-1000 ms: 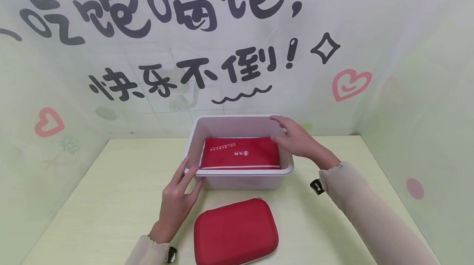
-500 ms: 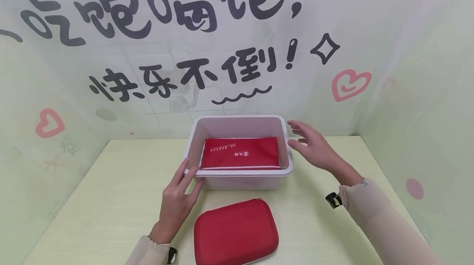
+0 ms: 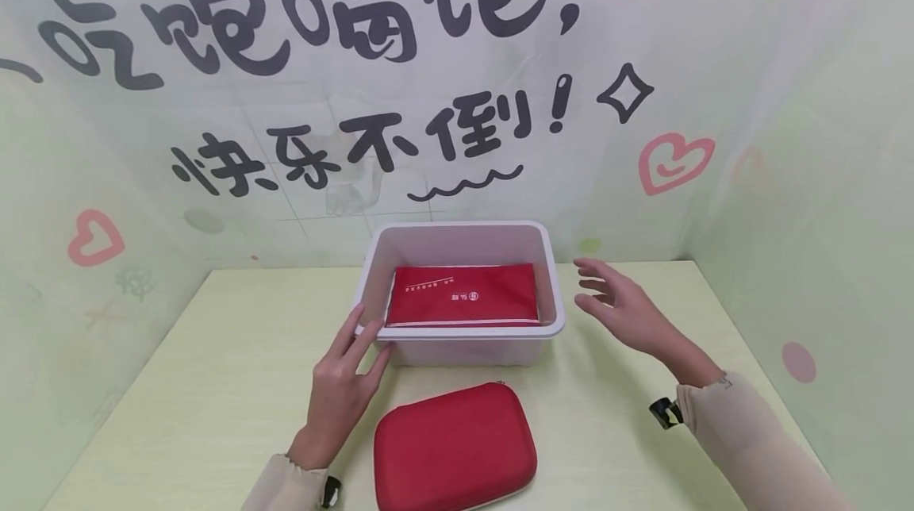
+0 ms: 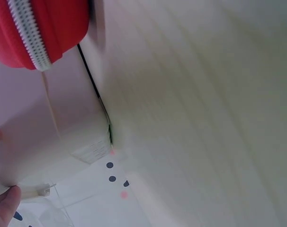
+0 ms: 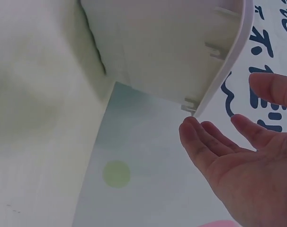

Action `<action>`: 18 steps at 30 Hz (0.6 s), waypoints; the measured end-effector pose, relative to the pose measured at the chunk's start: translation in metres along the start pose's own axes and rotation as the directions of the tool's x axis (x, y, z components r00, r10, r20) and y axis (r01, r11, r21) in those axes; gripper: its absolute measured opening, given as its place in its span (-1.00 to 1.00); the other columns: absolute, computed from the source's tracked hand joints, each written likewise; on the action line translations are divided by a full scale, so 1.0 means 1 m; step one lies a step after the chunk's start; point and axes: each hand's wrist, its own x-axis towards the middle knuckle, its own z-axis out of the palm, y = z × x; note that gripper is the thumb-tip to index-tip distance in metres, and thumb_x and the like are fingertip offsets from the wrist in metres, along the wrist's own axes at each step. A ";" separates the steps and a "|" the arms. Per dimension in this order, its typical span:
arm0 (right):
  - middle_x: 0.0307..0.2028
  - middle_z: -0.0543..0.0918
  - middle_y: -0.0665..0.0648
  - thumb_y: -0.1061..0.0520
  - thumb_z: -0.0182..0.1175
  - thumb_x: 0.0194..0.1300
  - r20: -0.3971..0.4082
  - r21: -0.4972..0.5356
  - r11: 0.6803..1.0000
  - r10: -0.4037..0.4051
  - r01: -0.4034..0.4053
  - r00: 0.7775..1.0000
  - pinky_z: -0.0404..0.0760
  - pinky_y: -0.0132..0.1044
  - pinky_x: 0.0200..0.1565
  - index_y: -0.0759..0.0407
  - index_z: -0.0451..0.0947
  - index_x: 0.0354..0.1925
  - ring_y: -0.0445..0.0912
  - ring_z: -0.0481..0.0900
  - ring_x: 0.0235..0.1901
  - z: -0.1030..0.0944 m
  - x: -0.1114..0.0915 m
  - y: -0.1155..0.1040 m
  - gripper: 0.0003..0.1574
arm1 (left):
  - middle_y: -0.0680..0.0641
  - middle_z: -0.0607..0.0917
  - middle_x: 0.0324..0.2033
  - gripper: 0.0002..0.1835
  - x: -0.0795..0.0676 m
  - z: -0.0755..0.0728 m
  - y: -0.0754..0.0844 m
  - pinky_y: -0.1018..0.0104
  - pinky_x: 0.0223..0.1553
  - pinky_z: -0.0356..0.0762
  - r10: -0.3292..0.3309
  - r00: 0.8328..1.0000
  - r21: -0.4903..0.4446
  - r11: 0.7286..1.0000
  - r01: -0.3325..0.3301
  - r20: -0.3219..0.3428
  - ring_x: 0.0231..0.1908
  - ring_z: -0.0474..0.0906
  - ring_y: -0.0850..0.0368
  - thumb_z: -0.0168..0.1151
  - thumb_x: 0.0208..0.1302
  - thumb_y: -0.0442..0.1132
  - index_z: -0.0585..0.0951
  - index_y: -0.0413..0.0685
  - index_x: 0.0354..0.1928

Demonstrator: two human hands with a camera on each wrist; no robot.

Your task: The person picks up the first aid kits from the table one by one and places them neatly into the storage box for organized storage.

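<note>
A white plastic bin (image 3: pixel 464 348) stands on the table near the back wall. Inside it lies a flat red pouch (image 3: pixel 464 294) with white print. My left hand (image 3: pixel 341 384) rests on the bin's front-left corner, its fingers fairly straight over the rim and the thumb against the front wall. To the right of the bin, my right hand (image 3: pixel 628 313) hangs in the air, apart from it, fingers loosely bent and holding nothing. The right wrist view shows the right hand (image 5: pixel 247 170) beside the bin's rim. In front of the bin lies a red zippered hard case (image 3: pixel 455 447).
The pale table (image 3: pixel 193 392) meets a back wall (image 3: pixel 321 201) covered with large dark lettering and drawn hearts. Light side walls close it in on the left and right. In the left wrist view the case's white zipper (image 4: pixel 30 35) shows close up.
My right hand has left the bin's right rim, moving right and a little toward me. The left hand, bin, pouch and case keep their places.
</note>
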 end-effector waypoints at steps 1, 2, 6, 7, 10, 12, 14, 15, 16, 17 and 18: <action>0.34 0.35 0.40 0.14 0.14 0.46 0.002 0.001 1.000 0.003 -0.003 1.000 0.50 0.20 0.19 0.26 0.16 0.46 0.36 0.39 0.28 0.001 -0.002 0.001 -0.28 | -0.32 0.52 0.25 -0.34 0.000 0.000 0.000 0.03 -0.16 0.67 0.002 1.000 0.000 1.000 -0.002 -0.001 0.03 0.64 -0.24 0.62 -0.11 -0.34 0.64 -0.15 0.15; 0.33 0.36 0.40 0.14 0.15 0.46 0.004 0.004 1.000 0.004 -0.004 1.000 0.51 0.20 0.18 0.27 0.16 0.46 0.36 0.40 0.27 0.002 -0.005 0.003 -0.28 | -0.32 0.52 0.25 -0.34 0.000 0.000 0.000 0.03 -0.16 0.67 0.003 1.000 0.001 1.000 -0.003 -0.002 0.03 0.64 -0.24 0.62 -0.11 -0.34 0.64 -0.15 0.15; 0.30 0.40 0.41 0.14 0.15 0.46 0.010 0.012 1.000 0.005 -0.006 1.000 0.53 0.18 0.17 0.28 0.18 0.45 0.35 0.44 0.25 0.007 -0.015 0.010 -0.29 | -0.32 0.53 0.25 -0.33 0.000 0.001 0.000 0.03 -0.16 0.67 0.009 1.000 0.002 1.000 -0.009 -0.007 0.04 0.64 -0.24 0.62 -0.13 -0.34 0.64 -0.15 0.15; 0.29 0.41 0.40 0.14 0.15 0.46 0.013 0.009 1.000 0.005 -0.005 1.000 0.53 0.16 0.17 0.28 0.19 0.44 0.34 0.45 0.24 0.008 -0.018 0.012 -0.30 | -0.32 0.53 0.25 -0.33 0.000 0.001 0.000 0.03 -0.17 0.67 0.010 1.000 0.001 1.000 -0.010 -0.008 0.03 0.64 -0.24 0.62 -0.13 -0.34 0.64 -0.14 0.15; 0.24 0.46 0.40 0.15 0.15 0.46 0.025 0.017 1.000 0.007 -0.008 1.000 0.56 0.11 0.16 0.30 0.21 0.43 0.32 0.49 0.20 0.013 -0.027 0.020 -0.32 | -0.31 0.53 0.25 -0.34 0.000 0.001 -0.001 0.03 -0.17 0.67 0.009 1.000 0.000 1.000 -0.009 -0.007 0.04 0.64 -0.24 0.62 -0.12 -0.34 0.64 -0.14 0.14; 0.22 0.47 0.40 0.16 0.16 0.45 0.040 0.030 0.999 0.010 -0.011 0.999 0.58 0.06 0.14 0.31 0.22 0.42 0.32 0.51 0.18 0.017 -0.031 0.025 -0.33 | -0.31 0.53 0.25 -0.35 -0.001 0.001 -0.001 0.03 -0.16 0.67 0.005 1.000 0.000 1.000 -0.005 -0.005 0.04 0.64 -0.23 0.62 -0.11 -0.34 0.64 -0.14 0.14; 0.20 0.47 0.42 0.16 0.16 0.45 0.050 0.048 0.999 0.016 -0.018 0.999 0.60 -0.01 0.13 0.32 0.23 0.41 0.32 0.52 0.17 0.020 -0.036 0.030 -0.33 | -0.31 0.52 0.25 -0.35 -0.001 0.001 -0.001 0.03 -0.16 0.67 0.003 1.000 0.001 1.000 -0.003 -0.004 0.05 0.63 -0.24 0.62 -0.11 -0.34 0.64 -0.14 0.14; 0.20 0.47 0.43 0.16 0.16 0.45 0.055 0.059 0.998 0.019 -0.022 0.998 0.61 -0.04 0.13 0.33 0.24 0.40 0.32 0.52 0.16 0.021 -0.037 0.032 -0.34 | -0.32 0.52 0.25 -0.35 -0.001 0.001 -0.001 0.03 -0.16 0.67 0.003 1.000 0.001 1.000 -0.003 -0.003 0.05 0.64 -0.24 0.62 -0.11 -0.34 0.64 -0.14 0.14; 0.20 0.47 0.44 0.16 0.17 0.45 0.060 0.070 0.997 0.023 -0.027 0.998 0.61 -0.08 0.12 0.33 0.24 0.40 0.32 0.52 0.16 0.023 -0.039 0.034 -0.34 | -0.32 0.52 0.25 -0.35 -0.001 0.001 -0.001 0.03 -0.16 0.67 0.003 1.000 0.002 1.000 -0.003 -0.003 0.05 0.63 -0.24 0.62 -0.11 -0.34 0.64 -0.14 0.14; 0.19 0.47 0.45 0.17 0.17 0.44 0.066 0.078 0.996 0.028 -0.033 0.997 0.62 -0.12 0.11 0.34 0.24 0.40 0.33 0.52 0.16 0.024 -0.041 0.036 -0.33 | -0.31 0.52 0.25 -0.35 -0.001 0.001 -0.001 0.03 -0.16 0.67 0.002 1.000 0.003 1.000 -0.002 -0.002 0.04 0.64 -0.24 0.62 -0.11 -0.34 0.64 -0.14 0.14; 0.19 0.46 0.46 0.17 0.17 0.44 0.069 0.085 0.996 0.033 -0.039 0.997 0.62 -0.17 0.11 0.34 0.24 0.40 0.32 0.52 0.16 0.026 -0.042 0.037 -0.33 | -0.32 0.52 0.25 -0.35 0.000 0.001 -0.001 0.03 -0.16 0.67 0.003 1.000 0.002 1.000 -0.003 -0.002 0.04 0.64 -0.24 0.62 -0.11 -0.34 0.64 -0.15 0.14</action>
